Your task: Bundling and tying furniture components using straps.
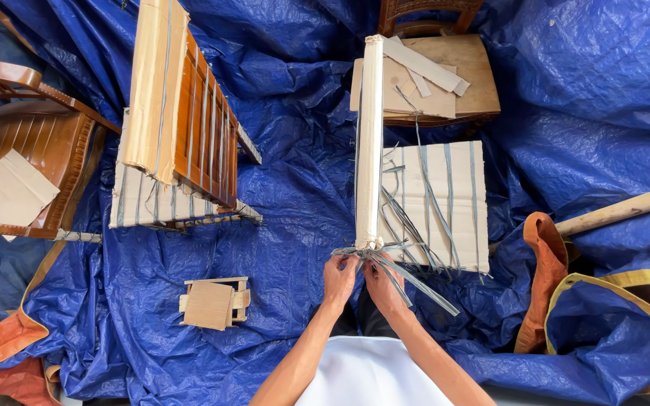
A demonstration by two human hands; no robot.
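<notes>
A bundle of grey plastic straps (pixel 385 259) is pinched by the left hand (pixel 339 280) and right hand (pixel 382 286), both closed on it, at the near end of a cardboard-wrapped panel (pixel 369 143) over the blue tarp (pixel 295 188). The straps appear light, stiff, springy and slippery, so they are best gripped close to the wrapped edge.

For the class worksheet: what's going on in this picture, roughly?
A person works over a blue tarp. Both the left hand and the right hand grip grey straps at the near end of a long cardboard-wrapped piece. Another wrapped wooden frame stands to the left, and a small wooden block lies nearby.
</notes>
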